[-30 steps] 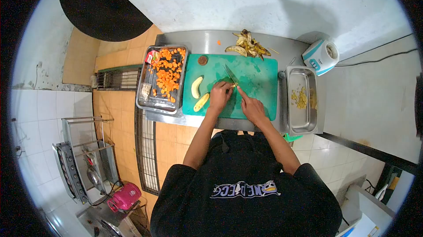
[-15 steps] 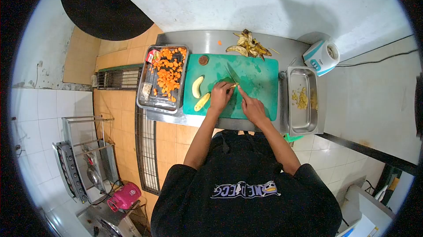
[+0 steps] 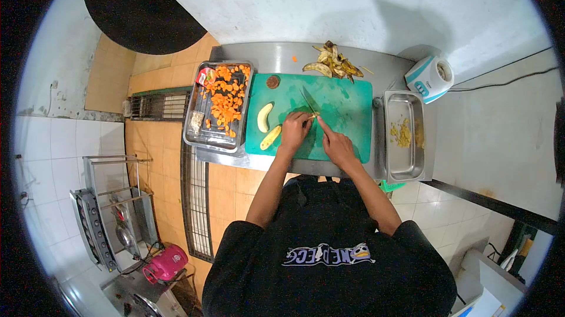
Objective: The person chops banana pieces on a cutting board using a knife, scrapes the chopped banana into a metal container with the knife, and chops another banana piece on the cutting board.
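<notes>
A green cutting board lies in front of me. My right hand is closed on the handle of a knife, whose blade points away and to the left. Just left of it, my left hand pinches a small pale yellow piece beside the blade; the fingers partly hide it. Two peeled bananas, one curved and one straighter, rest on the board left of my left hand. A round brown object sits near the board's upper left corner.
At the left stands a tray with orange carrot pieces and small packets. Banana peels lie behind the board. To the right are a metal pan holding yellow pieces and a white and teal appliance. A wall rises behind the counter.
The knife blade has shifted slightly beside the pinched piece. Both hands stay in nearly the same place, and the whole view has drifted a little.
</notes>
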{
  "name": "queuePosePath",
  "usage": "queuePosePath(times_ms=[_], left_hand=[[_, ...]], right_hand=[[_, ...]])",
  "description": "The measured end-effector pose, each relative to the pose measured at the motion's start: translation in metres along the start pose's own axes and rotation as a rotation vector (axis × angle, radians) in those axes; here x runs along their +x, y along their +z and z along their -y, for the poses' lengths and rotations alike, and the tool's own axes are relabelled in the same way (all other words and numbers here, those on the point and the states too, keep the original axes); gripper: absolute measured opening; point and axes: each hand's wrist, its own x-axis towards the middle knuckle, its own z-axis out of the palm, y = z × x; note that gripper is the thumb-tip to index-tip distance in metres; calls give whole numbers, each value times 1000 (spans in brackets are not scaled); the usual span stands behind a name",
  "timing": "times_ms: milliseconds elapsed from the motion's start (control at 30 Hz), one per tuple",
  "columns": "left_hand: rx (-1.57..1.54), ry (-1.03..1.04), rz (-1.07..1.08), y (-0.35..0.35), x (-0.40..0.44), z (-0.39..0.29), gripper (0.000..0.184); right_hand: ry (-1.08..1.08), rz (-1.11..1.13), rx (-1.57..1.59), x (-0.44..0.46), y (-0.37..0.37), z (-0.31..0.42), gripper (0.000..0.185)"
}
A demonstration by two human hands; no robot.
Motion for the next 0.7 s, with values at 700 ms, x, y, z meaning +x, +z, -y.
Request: queuePosePath(times_ms=[700], left_hand=[[-26,-24,3,-2,1,-4,18]], right_hand=[[18,2,-6,-2,0,3,66]])
